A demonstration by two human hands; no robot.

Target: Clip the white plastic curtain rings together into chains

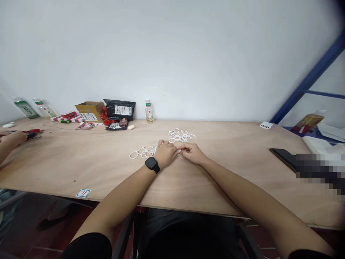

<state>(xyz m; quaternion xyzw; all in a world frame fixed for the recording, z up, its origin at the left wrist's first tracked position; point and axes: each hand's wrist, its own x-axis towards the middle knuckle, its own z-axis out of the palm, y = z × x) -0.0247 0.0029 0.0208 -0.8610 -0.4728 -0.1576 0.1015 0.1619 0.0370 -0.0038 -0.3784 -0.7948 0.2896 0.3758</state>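
My left hand (pixel 165 153), with a black watch (pixel 152 164) on its wrist, is closed near the middle of the table. My right hand (pixel 193 153) pinches close beside it. Between the fingertips of both shows a bit of a white plastic ring (pixel 179 151); most of it is hidden by the fingers. Left of my left hand lies a group of white plastic rings (pixel 133 155), partly covered by that hand. Beyond my hands is a second loose pile of white rings (pixel 184 133), each with a small knob or loop on it.
At the back stand a drink bottle (pixel 150 112), a black mailing bag (pixel 120 109) and a cardboard box (pixel 90 111). Another person's hand (pixel 13 139) works at far left. A phone (pixel 283 158) and white charger (pixel 266 125) lie right. A numbered label (pixel 83 193) marks the front edge.
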